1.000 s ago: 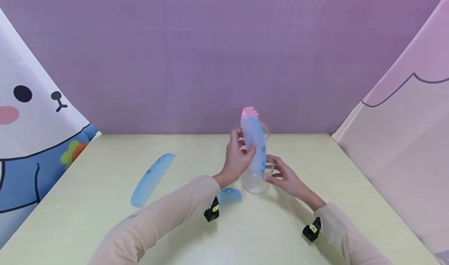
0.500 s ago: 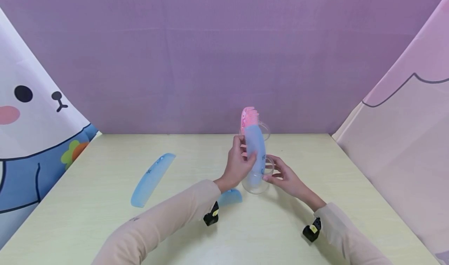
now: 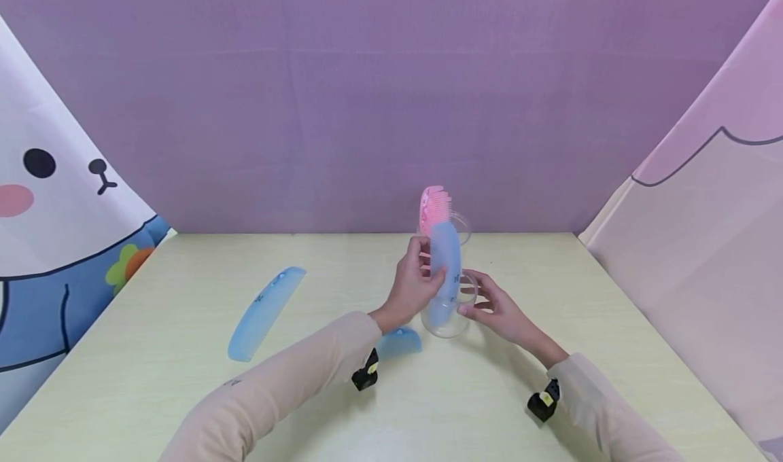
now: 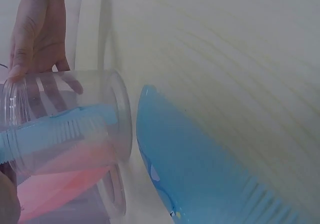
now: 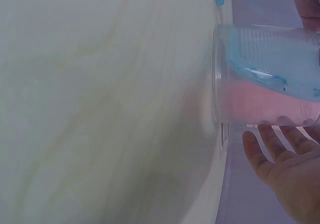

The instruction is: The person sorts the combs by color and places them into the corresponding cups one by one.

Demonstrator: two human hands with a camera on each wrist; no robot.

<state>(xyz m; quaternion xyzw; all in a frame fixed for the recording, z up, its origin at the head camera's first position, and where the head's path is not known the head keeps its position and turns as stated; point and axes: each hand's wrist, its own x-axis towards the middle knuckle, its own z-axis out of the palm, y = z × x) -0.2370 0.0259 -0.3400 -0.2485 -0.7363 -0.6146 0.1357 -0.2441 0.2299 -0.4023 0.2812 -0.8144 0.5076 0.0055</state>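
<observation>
In the head view my left hand (image 3: 408,285) pinches a translucent blue comb (image 3: 446,248) held upright. Its lower end is inside a clear cylindrical jar (image 3: 455,327), as the right wrist view also shows. Near the rim, my right hand (image 3: 504,316) grips this jar, thumb in front and fingers round the far side. A pink comb (image 3: 433,207) stands behind in a second clear jar (image 3: 467,225), largely hidden by the blue comb and left hand. Through the near jar, the left wrist view shows the blue comb (image 4: 65,126) close to the pink comb (image 4: 60,181).
Another blue comb (image 3: 266,314) lies flat on the pale table (image 3: 330,278) at the left. A further blue comb (image 3: 400,342) lies partly hidden under the left forearm. A purple backdrop (image 3: 287,109) rises behind the table, with printed cloths at both sides.
My left hand has lowered the blue comb into the near jar, showing more of the pink comb behind. The right hand and jar have stayed in place.
</observation>
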